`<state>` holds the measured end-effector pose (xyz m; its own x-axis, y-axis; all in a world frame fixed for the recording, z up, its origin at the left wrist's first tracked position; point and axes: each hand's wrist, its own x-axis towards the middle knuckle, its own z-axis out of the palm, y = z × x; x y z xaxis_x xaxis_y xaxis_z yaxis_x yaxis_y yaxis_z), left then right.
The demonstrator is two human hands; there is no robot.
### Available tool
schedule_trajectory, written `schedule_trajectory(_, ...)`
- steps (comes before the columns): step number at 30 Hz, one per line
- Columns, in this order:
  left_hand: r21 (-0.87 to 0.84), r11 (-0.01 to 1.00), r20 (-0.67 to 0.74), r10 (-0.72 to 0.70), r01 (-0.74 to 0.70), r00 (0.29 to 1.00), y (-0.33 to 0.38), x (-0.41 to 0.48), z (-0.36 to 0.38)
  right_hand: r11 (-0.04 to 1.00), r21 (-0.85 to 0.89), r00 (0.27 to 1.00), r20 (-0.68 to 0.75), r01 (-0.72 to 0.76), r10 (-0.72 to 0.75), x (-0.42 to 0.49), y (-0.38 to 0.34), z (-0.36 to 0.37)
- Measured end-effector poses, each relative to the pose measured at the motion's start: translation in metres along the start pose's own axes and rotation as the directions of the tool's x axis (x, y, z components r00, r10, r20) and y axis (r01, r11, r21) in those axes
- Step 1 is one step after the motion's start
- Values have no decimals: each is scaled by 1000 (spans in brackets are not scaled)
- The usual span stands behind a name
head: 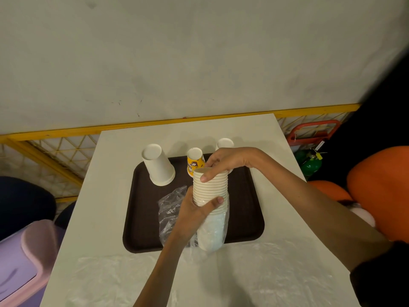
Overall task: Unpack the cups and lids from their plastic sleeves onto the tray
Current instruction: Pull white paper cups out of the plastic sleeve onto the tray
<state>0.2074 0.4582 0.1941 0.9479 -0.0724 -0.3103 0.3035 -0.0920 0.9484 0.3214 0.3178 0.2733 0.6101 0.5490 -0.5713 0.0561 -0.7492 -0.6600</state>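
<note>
The stack of cups (210, 187) stands half out of its plastic sleeve (212, 231) at the tray's (245, 207) near edge. The left hand (194, 209) wraps it at the sleeve's mouth, and the right hand (223, 161) pinches the top rim. The next move is probably to slide the sleeve off downward. A loose wrapper (169, 209) lies just left of the left fingers. The yellow cup (195, 161) crowds the right fingers.

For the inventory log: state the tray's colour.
The tray is dark brown, clearest in the head view.
</note>
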Motion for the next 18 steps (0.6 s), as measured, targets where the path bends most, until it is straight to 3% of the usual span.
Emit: schedule_trajectory(18,45,999,20,16,-17,1000,2,-14,2,999,-33,999,-3,-40,40,-15,-15,-3)
